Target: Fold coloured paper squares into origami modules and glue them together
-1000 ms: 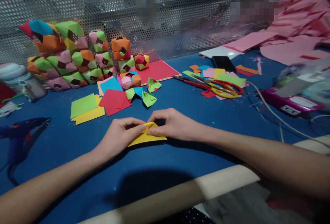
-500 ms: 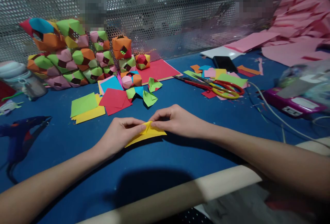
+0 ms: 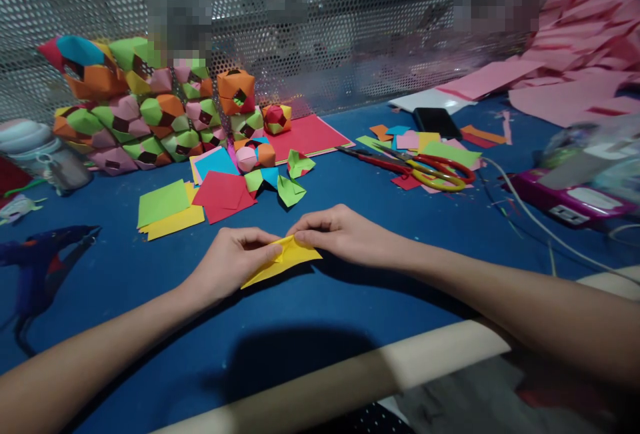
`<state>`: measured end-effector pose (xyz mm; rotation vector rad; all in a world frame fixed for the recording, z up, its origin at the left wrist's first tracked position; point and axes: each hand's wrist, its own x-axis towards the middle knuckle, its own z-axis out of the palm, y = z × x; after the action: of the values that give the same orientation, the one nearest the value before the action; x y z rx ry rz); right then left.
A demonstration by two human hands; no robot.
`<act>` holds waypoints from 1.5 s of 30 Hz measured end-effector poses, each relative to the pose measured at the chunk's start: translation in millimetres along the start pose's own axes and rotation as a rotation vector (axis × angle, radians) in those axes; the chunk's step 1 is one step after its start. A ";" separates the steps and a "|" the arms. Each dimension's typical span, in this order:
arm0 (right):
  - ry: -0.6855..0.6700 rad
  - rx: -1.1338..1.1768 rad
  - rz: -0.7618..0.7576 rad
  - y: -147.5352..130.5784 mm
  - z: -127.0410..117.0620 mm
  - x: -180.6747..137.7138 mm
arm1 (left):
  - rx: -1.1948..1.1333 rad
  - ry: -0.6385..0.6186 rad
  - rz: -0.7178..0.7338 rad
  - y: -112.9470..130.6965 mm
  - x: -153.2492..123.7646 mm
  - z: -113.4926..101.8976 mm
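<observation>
A piece of yellow paper (image 3: 287, 261), partly folded along its top edge, is held just above the blue table (image 3: 320, 314). My left hand (image 3: 235, 257) pinches its left part, thumb on the near face. On the upper right edge, my right hand (image 3: 333, 234) grips it between thumb and fingers. The fingertips behind the paper are hidden. Beyond the hands lie folded green paper pieces (image 3: 291, 191), a red paper sheet (image 3: 225, 197), a green square (image 3: 164, 204) and yellow squares (image 3: 175, 222).
Stacked folded-paper balls (image 3: 163, 114) stand at the back left. A blue glue gun (image 3: 45, 254) lies left, beside a jar (image 3: 60, 161). Scissors (image 3: 435, 174) rest on paper scraps at right, near a phone (image 3: 436, 123), a purple device (image 3: 565, 197) and a white cord (image 3: 530, 214).
My right thumb has shifted slightly right along the paper's top edge. The left hand keeps its pinch, and the paper's near face tilts a little differently.
</observation>
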<state>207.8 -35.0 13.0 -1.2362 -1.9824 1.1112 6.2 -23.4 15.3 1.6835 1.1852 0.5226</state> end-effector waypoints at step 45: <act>0.035 -0.090 -0.101 3.4 9.9 0.2 | 0.256 0.047 0.272 -4.2 -0.5 0.4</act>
<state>201.6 -37.6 5.0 -1.1779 -2.0642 0.9539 4.3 -23.8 11.5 2.0797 1.0978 0.5985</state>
